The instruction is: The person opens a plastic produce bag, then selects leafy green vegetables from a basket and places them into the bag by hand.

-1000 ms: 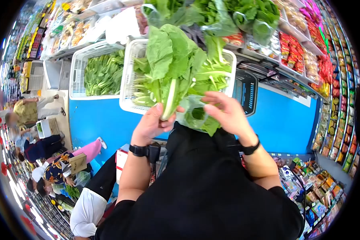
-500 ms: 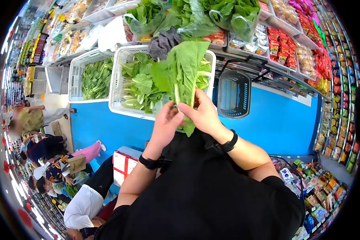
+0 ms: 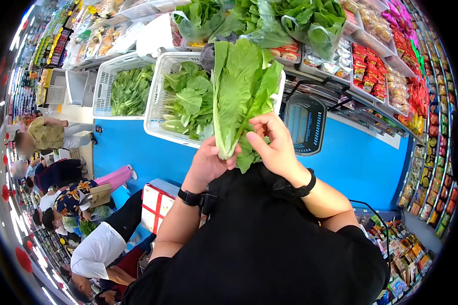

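Observation:
A head of leafy green lettuce (image 3: 236,86) stands out in front of me, broad leaves pointing away and pale base toward me. My left hand (image 3: 208,160) is closed around that base. On the right side, my right hand (image 3: 276,142) has curled fingers pinching a leaf's edge; its thumb is apart from the forefinger. A smaller leaf hangs below between the hands. Behind the lettuce is a white plastic crate (image 3: 150,116) holding more leafy greens (image 3: 191,101). A dark grey cloth (image 3: 207,57) lies at its far edge, partly hidden by the leaves.
Another white crate (image 3: 101,94) with slim greens stands to the left. At right sits a dark shopping basket (image 3: 318,124). Bagged greens (image 3: 315,30) and packaged snacks line the far shelf. A red-ribboned box (image 3: 155,206) and several people are at lower left, on blue flooring (image 3: 152,136).
The lettuce has turned, showing its broad leaf face and base. My left hand has shifted to the base; my right hand has moved slightly right and opened its grip wider.

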Action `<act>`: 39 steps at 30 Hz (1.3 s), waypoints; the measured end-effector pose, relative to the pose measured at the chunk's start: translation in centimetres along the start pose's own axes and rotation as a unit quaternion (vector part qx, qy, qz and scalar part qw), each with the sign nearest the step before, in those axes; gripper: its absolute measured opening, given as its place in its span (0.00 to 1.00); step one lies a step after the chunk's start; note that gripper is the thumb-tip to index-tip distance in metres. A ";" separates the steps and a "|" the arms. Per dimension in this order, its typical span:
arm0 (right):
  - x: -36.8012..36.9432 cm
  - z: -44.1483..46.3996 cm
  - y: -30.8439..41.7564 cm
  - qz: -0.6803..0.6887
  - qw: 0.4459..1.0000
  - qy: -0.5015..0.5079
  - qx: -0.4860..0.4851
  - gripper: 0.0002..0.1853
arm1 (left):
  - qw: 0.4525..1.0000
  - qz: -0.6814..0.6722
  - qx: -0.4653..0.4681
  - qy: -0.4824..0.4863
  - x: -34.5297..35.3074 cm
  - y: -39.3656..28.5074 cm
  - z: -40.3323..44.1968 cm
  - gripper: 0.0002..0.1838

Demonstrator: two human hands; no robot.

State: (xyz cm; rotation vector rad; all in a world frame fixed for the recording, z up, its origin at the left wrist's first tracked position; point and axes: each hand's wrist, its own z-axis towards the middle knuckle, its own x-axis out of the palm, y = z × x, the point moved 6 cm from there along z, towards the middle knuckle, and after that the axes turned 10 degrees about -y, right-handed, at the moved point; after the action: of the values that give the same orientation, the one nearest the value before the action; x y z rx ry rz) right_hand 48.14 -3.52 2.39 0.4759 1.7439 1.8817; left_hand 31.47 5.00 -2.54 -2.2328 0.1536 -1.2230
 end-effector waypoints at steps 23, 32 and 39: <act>-4.5 6.9 -11.8 0.593 0.735 0.196 0.265 0.47 | 0.939 0.324 0.099 -0.057 -1.9 -1.9 0.0 0.35; -9.4 8.1 -9.5 0.247 0.949 0.105 0.164 0.61 | 0.950 0.292 0.050 -0.093 -5.0 -4.5 -0.5 0.30; -1.7 5.6 2.4 -0.316 0.861 0.320 -0.238 0.61 | 0.851 0.512 0.102 -0.054 0.2 -6.7 2.2 0.15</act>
State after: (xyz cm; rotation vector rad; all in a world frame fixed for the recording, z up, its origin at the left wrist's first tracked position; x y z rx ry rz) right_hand 52.43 -0.05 5.56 -0.9042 1.4184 1.9429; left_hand 32.19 11.43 0.29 -1.5907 0.9740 -0.4724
